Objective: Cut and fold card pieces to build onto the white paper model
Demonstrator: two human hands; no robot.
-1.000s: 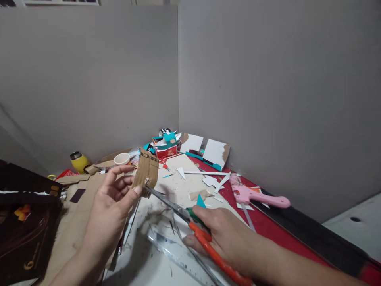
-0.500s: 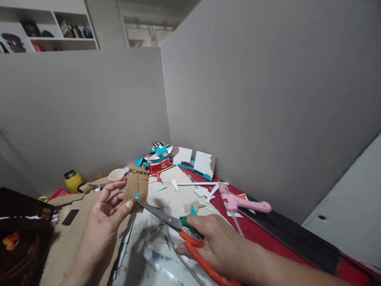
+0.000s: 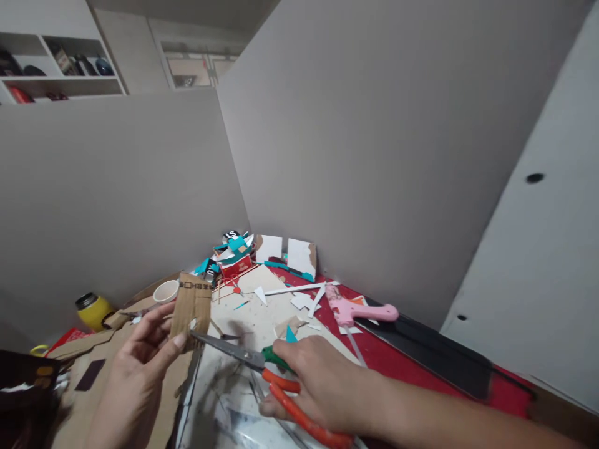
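Between the thumb and fingers of my left hand (image 3: 140, 362) is a small brown cardboard piece (image 3: 193, 305), held upright, with dark printing along its top and a small hole low on its face. My right hand (image 3: 322, 380) grips a pair of scissors (image 3: 229, 349) with orange and green handles. Their blades look closed, and the tip meets the cardboard at the hole, close to my left thumb. How deep the tip goes, I cannot tell. Below my left hand lies a large cardboard sheet (image 3: 77, 411).
A pink glue gun (image 3: 365, 312) rests at the right among white paper scraps (image 3: 302, 300). Toward the corner stand a teal-and-red paper model (image 3: 236, 249) and a white panel (image 3: 301, 255). A paper cup (image 3: 166, 291) and yellow bottle (image 3: 95, 312) are at the left. Grey partitions (image 3: 355, 143) rise behind.
The view has turned to the right, so everything sits further left. The hole in the cardboard showed teal before and looks whitish now. Both hands keep their grips.
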